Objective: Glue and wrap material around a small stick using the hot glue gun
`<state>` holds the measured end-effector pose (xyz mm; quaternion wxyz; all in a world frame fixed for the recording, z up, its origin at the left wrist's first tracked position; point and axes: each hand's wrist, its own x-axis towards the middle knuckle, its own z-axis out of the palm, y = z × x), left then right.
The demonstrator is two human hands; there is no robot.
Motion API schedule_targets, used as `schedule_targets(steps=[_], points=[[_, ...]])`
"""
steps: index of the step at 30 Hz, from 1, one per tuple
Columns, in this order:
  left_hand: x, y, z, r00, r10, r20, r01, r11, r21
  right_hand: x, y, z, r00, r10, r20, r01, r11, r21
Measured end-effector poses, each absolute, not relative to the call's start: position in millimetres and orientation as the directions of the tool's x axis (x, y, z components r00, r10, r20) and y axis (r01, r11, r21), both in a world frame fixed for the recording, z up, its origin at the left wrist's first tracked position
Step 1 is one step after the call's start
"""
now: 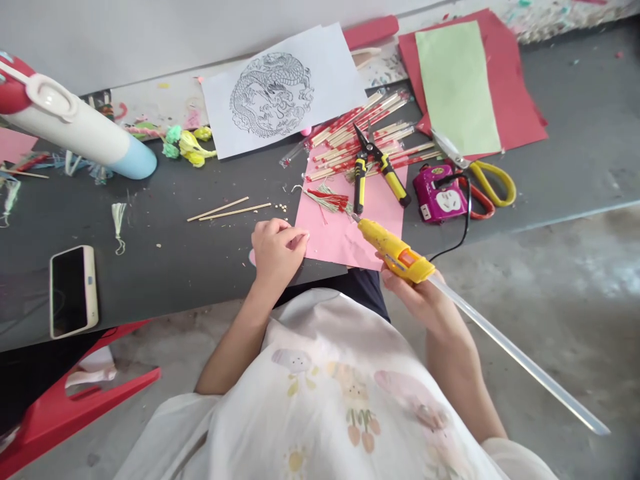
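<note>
Dark grey bench (pixel 200 253) runs across the upper half of the frame, pale wall behind, bare concrete floor at lower right.

Right hand (pixel 415 293), centre-right: fingers wrapped around the yellow plastic hot glue gun (pixel 395 252). Its nozzle points up-left, over the pink paper sheet (pixel 345 227) that lies at the near bench edge. A long clear glue stick (pixel 520 357) sticks out of the gun's back toward lower right. A black cord (pixel 463 233) runs from near the gun up toward the magenta plastic power socket (pixel 440 195).

Left hand (pixel 275 250), centre frame: fingers curled closed, fingertips pinched at the pink sheet's left edge. Can't tell if they grip anything small.

On the pink sheet's top: a red-and-green thread tassel (pixel 330 199). Above it, yellow-handled black wire cutters (pixel 375 167) lie on a pile of red-patterned wooden sticks (pixel 360 133).

Right of the socket: yellow-handled scissors (pixel 480 173). Upper right: a light green paper sheet (pixel 457 83) on top of red paper sheets (pixel 520 100).

Top centre: a white paper with a black dragon print (pixel 280 90). Left of the hand: two bare wooden sticks (pixel 230 210). Upper left: a white and light-blue cylindrical bottle (pixel 85 133) lying down. Lower left: a white smartphone (pixel 73 290), screen dark, flat on the bench. Red plastic stool (pixel 75 407) below it on the floor.
</note>
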<state>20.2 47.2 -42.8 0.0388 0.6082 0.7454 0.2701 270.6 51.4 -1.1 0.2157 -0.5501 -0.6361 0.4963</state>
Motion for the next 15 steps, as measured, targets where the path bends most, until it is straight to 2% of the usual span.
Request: schedule_targets(steps=[5,15], points=[[22.6,51.1,-40.7,-0.274,0.936,0.222,0.894,0.163,0.418,270.4,50.9,0.5,-0.326,0.901,-0.287,0.507,-0.090,-0.857],[18.2,49.7,-38.1,-0.238,0.942,0.238,0.897,0.119,0.426,265.0,55.2,-0.2,-0.366,0.877,-0.312,0.538,-0.074,-0.840]])
